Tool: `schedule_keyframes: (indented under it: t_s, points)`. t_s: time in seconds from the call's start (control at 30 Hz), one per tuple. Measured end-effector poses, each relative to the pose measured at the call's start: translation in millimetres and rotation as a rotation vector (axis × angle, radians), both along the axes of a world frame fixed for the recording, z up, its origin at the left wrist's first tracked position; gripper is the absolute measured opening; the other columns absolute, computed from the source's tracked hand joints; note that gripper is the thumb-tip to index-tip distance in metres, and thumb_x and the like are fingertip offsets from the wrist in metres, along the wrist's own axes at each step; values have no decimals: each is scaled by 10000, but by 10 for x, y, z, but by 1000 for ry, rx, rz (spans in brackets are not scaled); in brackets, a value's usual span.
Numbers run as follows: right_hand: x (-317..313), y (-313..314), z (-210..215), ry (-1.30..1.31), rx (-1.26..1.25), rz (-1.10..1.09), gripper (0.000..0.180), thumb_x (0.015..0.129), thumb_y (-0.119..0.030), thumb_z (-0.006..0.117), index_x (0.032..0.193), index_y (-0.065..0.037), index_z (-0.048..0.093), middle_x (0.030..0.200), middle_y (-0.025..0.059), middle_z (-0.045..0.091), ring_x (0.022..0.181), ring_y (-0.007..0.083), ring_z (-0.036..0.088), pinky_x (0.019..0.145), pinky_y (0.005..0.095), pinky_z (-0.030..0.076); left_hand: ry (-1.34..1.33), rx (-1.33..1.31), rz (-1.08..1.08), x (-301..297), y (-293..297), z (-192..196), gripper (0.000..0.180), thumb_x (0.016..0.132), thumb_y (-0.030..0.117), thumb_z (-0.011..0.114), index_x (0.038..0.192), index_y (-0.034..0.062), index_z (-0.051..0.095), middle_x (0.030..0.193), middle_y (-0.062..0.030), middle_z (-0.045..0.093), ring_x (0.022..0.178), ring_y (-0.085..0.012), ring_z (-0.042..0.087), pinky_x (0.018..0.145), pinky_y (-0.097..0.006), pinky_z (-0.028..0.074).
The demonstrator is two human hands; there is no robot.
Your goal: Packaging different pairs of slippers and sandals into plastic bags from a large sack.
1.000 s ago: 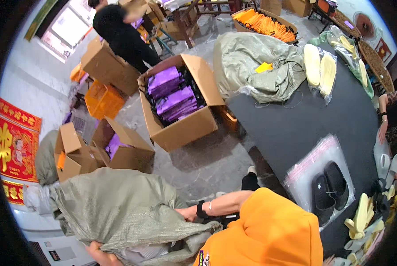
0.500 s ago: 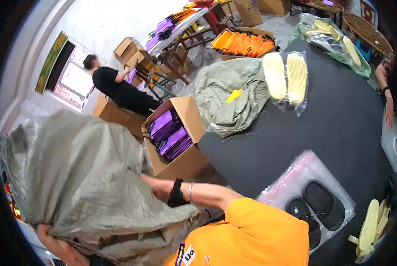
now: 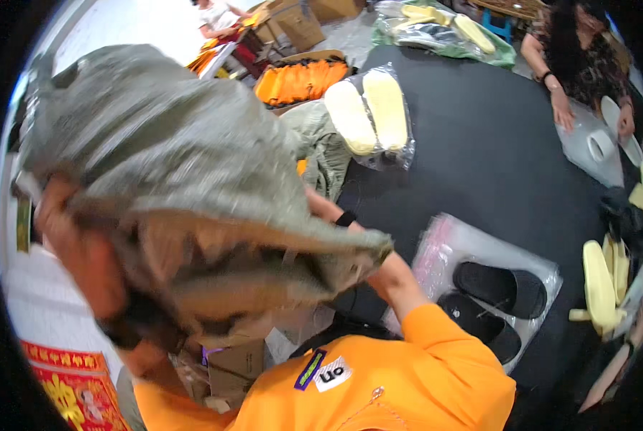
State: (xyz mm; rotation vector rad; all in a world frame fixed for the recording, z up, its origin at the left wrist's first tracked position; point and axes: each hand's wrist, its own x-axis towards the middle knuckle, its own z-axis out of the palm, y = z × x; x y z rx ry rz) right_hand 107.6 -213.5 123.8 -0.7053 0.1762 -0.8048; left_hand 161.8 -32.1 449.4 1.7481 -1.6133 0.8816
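A big grey-green woven sack (image 3: 192,136) is lifted up in front of me, its brown, shadowed inside facing me through the mouth. My left hand (image 3: 61,208), blurred by motion, grips the sack at its left side; its fingertips are buried in the cloth. My right hand (image 3: 320,205) reaches behind the sack's right side, and its fingers are hidden there. To the right of my right arm, a pair of black slides (image 3: 499,294) lies on a clear plastic bag (image 3: 436,251) with a pink strip, on the dark table (image 3: 472,179).
Cream slides in clear plastic (image 3: 389,115) lie farther back beside another crumpled sack (image 3: 321,140). Loose cream slides (image 3: 602,280) sit at the right edge. Across the table a co-worker (image 3: 580,65) handles a clear bag. An orange-filled box (image 3: 300,82) stands behind. Cardboard (image 3: 239,366) is below me.
The sack has risen and swung right, its mouth now turned toward me. Both my hands have moved up with it. My view has turned right, showing more of the co-worker across the table.
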Motion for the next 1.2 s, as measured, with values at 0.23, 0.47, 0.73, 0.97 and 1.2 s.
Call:
schedule_keyframes:
  t_s: [0.23, 0.47, 0.73, 0.97, 1.2]
  points:
    - [-954, -433, -546, 364, 127, -421, 493, 875, -231, 539, 1274, -43, 319, 1230, 71, 458, 1085, 186, 455, 915, 312, 372, 1516, 126, -587, 331, -1995, -731, 171, 685, 12, 522, 834, -60, 564, 800, -121, 568, 746, -216, 546, 684, -301, 451]
    - [-1725, -343, -948, 592, 299, -652, 456, 871, -226, 541, 1238, -41, 344, 1193, 78, 477, 1051, 182, 472, 892, 313, 387, 1545, 408, -773, 51, -2491, -944, 296, 648, -60, 520, 939, -8, 539, 829, -72, 558, 729, -179, 514, 673, -285, 421]
    - [-1985, -171, -1417, 640, 444, -654, 414, 866, -220, 545, 1197, -39, 373, 1151, 86, 499, 1012, 178, 492, 866, 314, 405, 1542, 523, -754, -46, -2222, -1044, 431, 652, -67, 487, 1077, -9, 525, 966, -79, 586, 866, -177, 547, 782, -276, 427]
    - [-1977, -222, -1502, 633, 449, -623, 378, 862, -214, 547, 1161, -37, 399, 1114, 94, 519, 978, 174, 510, 843, 316, 421, 1552, 540, -749, -66, -2218, -1148, 435, 684, -64, 498, 1116, -6, 502, 1018, -85, 587, 906, -175, 558, 817, -285, 430]
    - [-2000, -715, -1241, 663, 329, -719, 343, 857, -209, 550, 1125, -35, 425, 1077, 101, 538, 945, 170, 527, 820, 317, 436, 1590, 496, -789, -212, -2117, -1107, 309, 849, 142, 570, 1129, 28, 509, 1059, -59, 567, 956, -140, 539, 825, -294, 438]
